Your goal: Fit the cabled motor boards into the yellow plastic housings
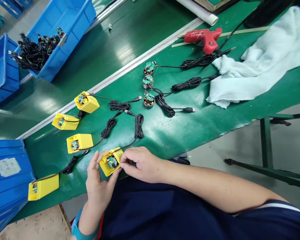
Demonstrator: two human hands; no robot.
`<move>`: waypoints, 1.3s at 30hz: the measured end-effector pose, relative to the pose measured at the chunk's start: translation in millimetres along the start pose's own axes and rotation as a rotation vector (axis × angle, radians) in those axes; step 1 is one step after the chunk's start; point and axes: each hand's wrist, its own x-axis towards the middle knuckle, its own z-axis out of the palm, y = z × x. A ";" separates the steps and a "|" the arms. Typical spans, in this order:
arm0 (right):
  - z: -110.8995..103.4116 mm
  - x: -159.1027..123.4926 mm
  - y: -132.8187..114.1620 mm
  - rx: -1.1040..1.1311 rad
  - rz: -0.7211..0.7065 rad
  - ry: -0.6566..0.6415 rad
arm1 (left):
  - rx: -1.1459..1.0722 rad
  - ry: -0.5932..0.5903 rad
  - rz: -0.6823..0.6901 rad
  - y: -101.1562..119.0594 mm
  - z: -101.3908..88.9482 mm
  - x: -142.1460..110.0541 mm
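Housing, yellow plastic [105, 169], w/ green PCB [112, 162] and black USB cable [139, 128]: L hand [99, 190] cradling it, fingers closed on side; R hand [142, 165] pinching its top edge.

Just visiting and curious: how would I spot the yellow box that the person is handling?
Start at the long green workbench. Five yellow boxes with black cables sit at one end. Yours is the only box held, pinched between the left hand and right hand.

Electronics assembly workshop | a green-topped workbench [190, 133] carried a hot glue gun [202, 38], circuit boards [148, 80] and USB cables [165, 105] | blue plastic parts bins [2, 66] stood alongside
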 end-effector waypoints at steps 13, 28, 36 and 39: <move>4.6 -3.7 2.2 0.003 -0.048 0.090 | 0.022 -0.001 -0.010 -3.0 1.2 -1.6; 0.3 16.0 -28.0 0.197 0.551 -0.040 | 0.052 -0.003 -0.026 -2.1 0.9 -3.5; -1.1 -5.1 -25.0 0.082 0.296 0.026 | 0.114 0.010 0.159 8.6 -1.5 5.8; -4.3 -9.9 -19.4 -0.045 0.030 0.068 | 0.249 0.074 0.282 26.3 -4.5 7.8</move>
